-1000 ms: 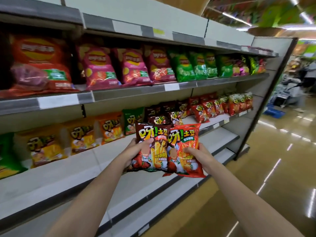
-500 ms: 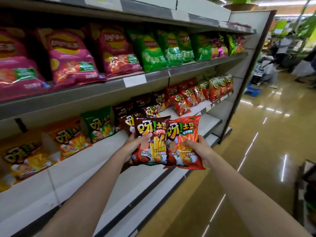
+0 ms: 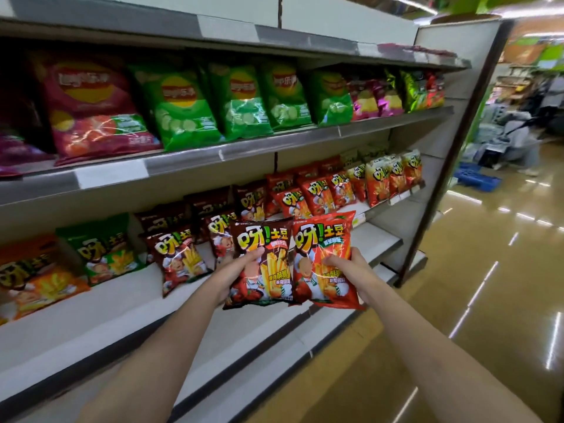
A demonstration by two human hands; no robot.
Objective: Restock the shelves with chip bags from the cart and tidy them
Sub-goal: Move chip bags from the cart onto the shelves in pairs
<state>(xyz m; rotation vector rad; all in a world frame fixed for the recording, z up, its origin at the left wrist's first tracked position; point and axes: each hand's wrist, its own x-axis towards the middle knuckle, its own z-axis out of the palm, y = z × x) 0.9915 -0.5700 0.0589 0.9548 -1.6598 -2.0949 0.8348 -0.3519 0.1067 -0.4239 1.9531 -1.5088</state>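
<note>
Before the shelves (image 3: 274,148), hands clamped on "呀!土豆" bags: left (image 3: 235,274) brown (image 3: 268,270) (right (image 3: 348,270) red (image 3: 323,257)).

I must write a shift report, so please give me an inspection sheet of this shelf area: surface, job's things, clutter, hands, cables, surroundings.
Surface: white middle shelf, bare along its front edge; grey upper shelf above it.
Job's things: dark brown chip bag and red chip bag, held side by side in front of the middle shelf. Matching brown bags and red bags stand on that shelf.
Clutter: nothing seen.
Hands: left hand grips the dark brown chip bag; right hand grips the red chip bag.
Cables: nothing seen.
Surroundings: green bags and a pink bag on the upper shelf; glossy floor; blue crate down the aisle.
</note>
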